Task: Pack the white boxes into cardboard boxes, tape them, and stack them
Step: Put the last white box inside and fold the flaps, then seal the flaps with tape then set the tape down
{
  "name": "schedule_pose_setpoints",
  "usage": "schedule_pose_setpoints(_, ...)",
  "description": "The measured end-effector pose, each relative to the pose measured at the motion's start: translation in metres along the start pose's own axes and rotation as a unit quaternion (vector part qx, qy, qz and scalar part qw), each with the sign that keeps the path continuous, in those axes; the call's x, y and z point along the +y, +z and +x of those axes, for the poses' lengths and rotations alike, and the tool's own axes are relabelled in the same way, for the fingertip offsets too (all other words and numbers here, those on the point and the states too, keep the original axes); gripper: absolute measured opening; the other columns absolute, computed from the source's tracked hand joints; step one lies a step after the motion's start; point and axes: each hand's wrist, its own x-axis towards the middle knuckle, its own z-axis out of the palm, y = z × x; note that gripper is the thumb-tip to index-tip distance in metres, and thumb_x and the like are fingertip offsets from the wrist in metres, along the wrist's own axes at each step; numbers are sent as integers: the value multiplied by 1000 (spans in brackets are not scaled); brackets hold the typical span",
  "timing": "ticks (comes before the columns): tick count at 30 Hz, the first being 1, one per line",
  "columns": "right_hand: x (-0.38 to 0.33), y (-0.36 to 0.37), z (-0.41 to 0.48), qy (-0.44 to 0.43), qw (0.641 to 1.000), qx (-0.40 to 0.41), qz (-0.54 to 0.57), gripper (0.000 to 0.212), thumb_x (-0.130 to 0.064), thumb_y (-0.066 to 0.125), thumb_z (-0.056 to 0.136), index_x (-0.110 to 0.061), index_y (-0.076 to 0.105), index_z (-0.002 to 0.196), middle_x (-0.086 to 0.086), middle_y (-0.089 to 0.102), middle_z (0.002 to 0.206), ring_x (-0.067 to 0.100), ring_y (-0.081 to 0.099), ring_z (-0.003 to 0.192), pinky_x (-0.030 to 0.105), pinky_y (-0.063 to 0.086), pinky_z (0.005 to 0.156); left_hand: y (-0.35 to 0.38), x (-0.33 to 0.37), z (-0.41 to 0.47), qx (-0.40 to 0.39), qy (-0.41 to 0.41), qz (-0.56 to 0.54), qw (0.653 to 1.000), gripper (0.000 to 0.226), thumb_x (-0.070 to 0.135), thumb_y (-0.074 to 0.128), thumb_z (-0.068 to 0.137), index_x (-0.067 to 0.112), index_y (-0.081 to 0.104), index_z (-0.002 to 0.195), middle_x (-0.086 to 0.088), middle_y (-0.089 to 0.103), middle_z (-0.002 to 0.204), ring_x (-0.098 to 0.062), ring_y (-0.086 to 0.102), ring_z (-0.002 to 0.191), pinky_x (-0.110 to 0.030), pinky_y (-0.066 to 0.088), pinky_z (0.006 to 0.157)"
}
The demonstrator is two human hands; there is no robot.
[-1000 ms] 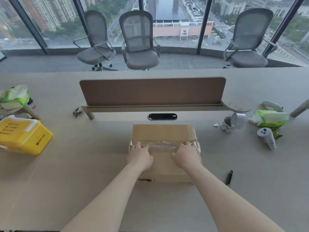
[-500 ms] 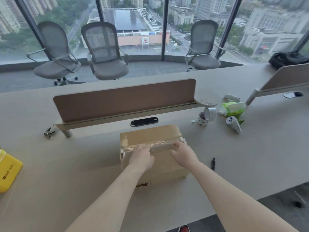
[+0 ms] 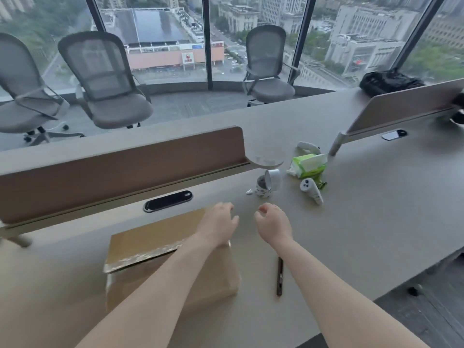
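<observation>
Both hands have left the taped seam and shifted toward the far right corner of the cardboard box. The left hand is over that corner, fingers relaxed and holding nothing; whether it touches cannot be told. The right hand is just off the box's right side, loosely curled and empty. Shiny tape crosses the closed lid. Taping this box seems finished or nearly so. The next move likely calls for the tape roll, beyond the box's far right corner, or for gripping the box to stack it.
</observation>
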Motion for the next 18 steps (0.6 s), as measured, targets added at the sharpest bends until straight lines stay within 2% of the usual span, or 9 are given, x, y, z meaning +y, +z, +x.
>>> schedule_pose_setpoints(6,32,-31,91,17,1000,-9,5,30,-25,51,93,-11,66,114,7,64,116,27,59,108,35,46,87,20,49,87,-19,-36,-18,999,39,31,51,98,10,55,131,-10,57,133,-27,53,123,-34,43,101)
schedule_pose_setpoints(8,40,-40,122,19,1000,-6,4,27,-24,51,92,-9,66,110,9,64,112,29,60,106,36,46,85,23,64,116,-17,-48,-17,999,36,30,51,99,10,56,128,-10,59,131,-28,55,121,-33,43,99)
schedule_pose_setpoints(15,54,-47,219,42,999,-16,-4,30,-21,48,94,-3,60,115,15,57,120,32,54,111,37,40,89,38,95,209,-10,-88,-38,995,32,30,51,98,8,61,120,-12,65,122,-30,59,114,-35,46,94)
schedule_pose_setpoints(18,57,-38,247,67,997,-34,12,24,-22,47,95,-4,59,106,17,56,117,33,54,104,35,37,80,47,101,237,-9,-109,-54,993,28,29,51,97,10,63,114,-10,67,117,-29,60,110,-35,47,91)
